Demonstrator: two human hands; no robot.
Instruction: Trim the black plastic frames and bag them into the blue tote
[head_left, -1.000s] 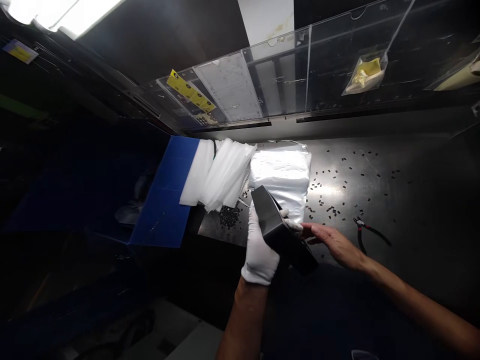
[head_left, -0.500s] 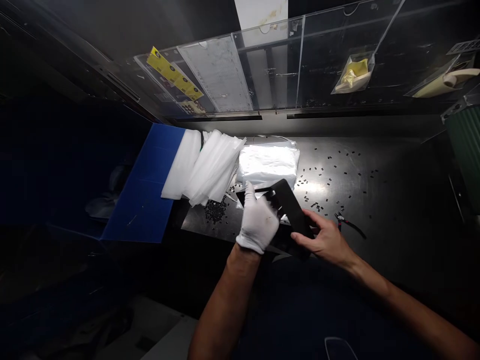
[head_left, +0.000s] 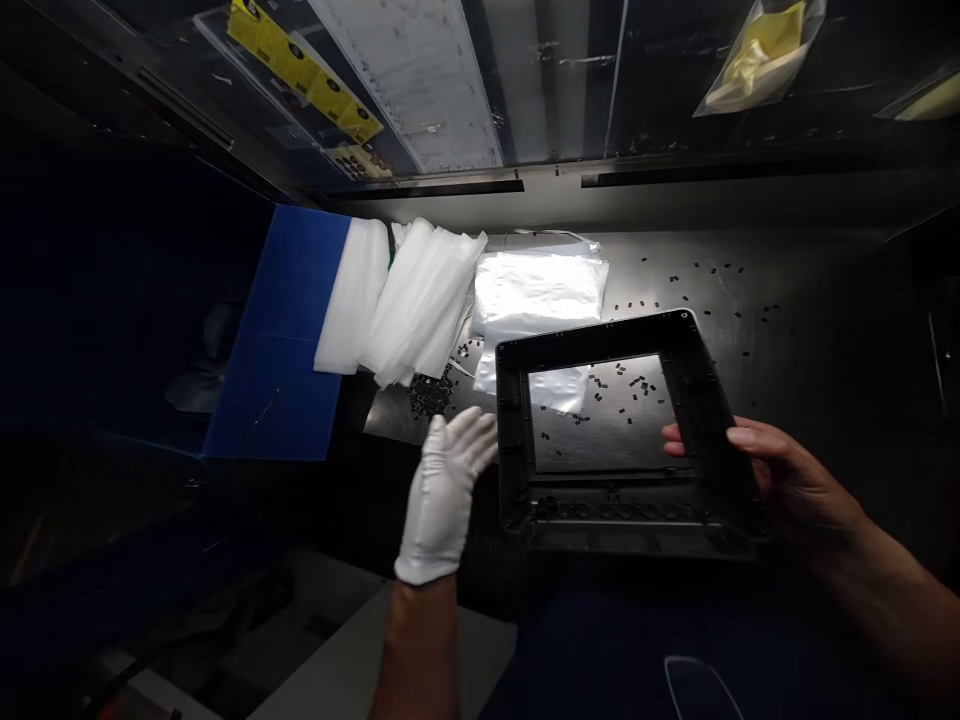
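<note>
The black frame [head_left: 622,490] is up in the air, at about 4 o'clock from the middle of the view, over the front part of the worktop [head_left: 637,280]. The right hand [head_left: 795,480] grips it at its 3 o'clock side. The thumb is on the near side, and some fingers peek through the big hole from behind. Holding just that one side seems to be a way to leave the inside easy to see. The left hand [head_left: 442,490], in a white glove, is open, with its fingers spread toward 1 o'clock. Its tips are right by the frame's 9 o'clock side; I can't tell if they touch it. Maybe it is there to help keep the frame steady.

The hollow inside of the frame faces the person. The hole looks longest from 9 to 3 o'clock, and the top edge tips up a little at its right end. A deep wall with a row of round shapes is at 6 o'clock.

White sleeves [head_left: 424,310] and shiny bags [head_left: 540,285] lie toward 11 and 12 o'clock, perhaps to be close but out of the way.
</note>
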